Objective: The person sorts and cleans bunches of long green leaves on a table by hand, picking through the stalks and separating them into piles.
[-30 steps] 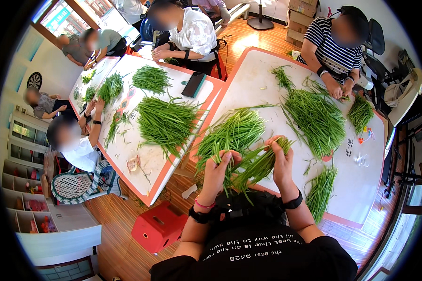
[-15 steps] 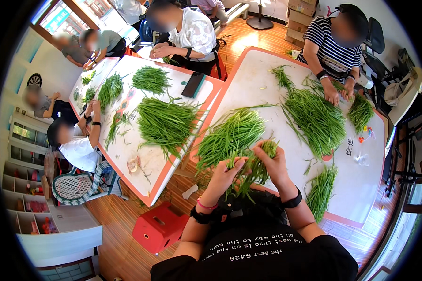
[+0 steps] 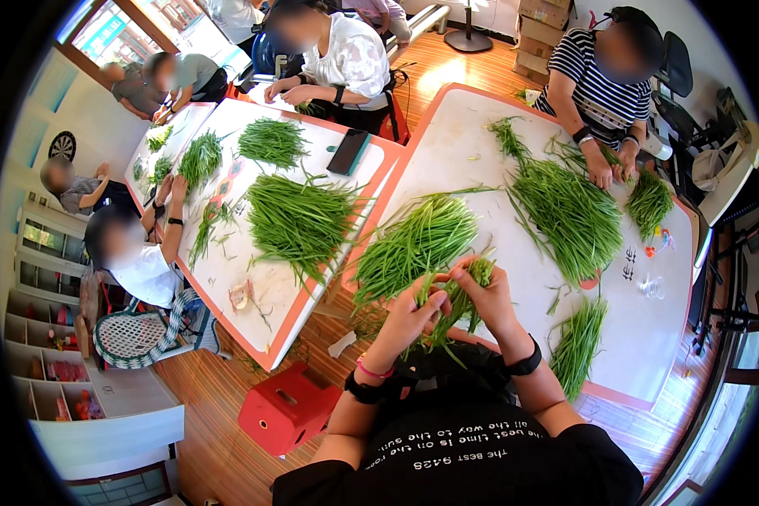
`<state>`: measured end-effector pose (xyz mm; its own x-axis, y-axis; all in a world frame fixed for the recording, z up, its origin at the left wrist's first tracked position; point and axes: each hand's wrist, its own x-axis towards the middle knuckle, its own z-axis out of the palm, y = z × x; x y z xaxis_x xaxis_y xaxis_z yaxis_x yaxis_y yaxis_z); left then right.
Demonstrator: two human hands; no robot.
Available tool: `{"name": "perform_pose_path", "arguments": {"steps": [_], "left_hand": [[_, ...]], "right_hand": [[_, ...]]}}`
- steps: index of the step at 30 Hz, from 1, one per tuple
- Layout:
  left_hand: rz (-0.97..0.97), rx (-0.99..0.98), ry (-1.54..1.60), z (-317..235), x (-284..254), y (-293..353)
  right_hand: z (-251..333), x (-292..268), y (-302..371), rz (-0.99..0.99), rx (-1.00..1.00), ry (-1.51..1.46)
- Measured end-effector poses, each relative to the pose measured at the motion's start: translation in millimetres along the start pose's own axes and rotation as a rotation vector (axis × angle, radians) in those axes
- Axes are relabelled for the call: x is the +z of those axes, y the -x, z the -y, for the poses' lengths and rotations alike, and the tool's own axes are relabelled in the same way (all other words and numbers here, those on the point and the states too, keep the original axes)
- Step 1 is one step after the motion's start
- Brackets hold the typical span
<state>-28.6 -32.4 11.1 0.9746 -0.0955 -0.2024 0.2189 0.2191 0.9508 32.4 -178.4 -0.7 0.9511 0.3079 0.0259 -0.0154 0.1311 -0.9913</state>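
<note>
A small bunch of garlic chives point(image 3: 458, 314) hangs between my two hands, just over the near edge of the white table. My left hand point(image 3: 415, 314) pinches some of its stalks, the fingers curled with green ends poking out above. Closed round the thicker part of the bunch is my right hand point(image 3: 487, 297), thumb toward the left hand. Just beyond my hands lies a large loose pile of chives point(image 3: 426, 240). Farther right is another big pile point(image 3: 565, 215), and a smaller bundle point(image 3: 578, 347) rests to the right of my right forearm.
A second table on the left holds more chive piles point(image 3: 299, 218) and a dark phone point(image 3: 348, 152). Across my table a person in a striped top point(image 3: 603, 84) handles chives. A clear plastic cup point(image 3: 652, 288) stands at right. A red stool point(image 3: 288, 409) is on the floor at lower left.
My left hand has turned and shifted slightly, its fingers now more curled round the stalks. My right hand stays nearly in place with the bunch. Co-workers' hands have moved a little.
</note>
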Motion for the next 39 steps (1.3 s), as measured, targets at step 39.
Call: {"name": "perform_pose_path", "arguments": {"steps": [39], "left_hand": [[0.094, -0.058, -0.084, -6.6, -3.2, 4.0]], "right_hand": [[15.6, 4.9, 4.4, 0.094, 0.117, -0.075]]}}
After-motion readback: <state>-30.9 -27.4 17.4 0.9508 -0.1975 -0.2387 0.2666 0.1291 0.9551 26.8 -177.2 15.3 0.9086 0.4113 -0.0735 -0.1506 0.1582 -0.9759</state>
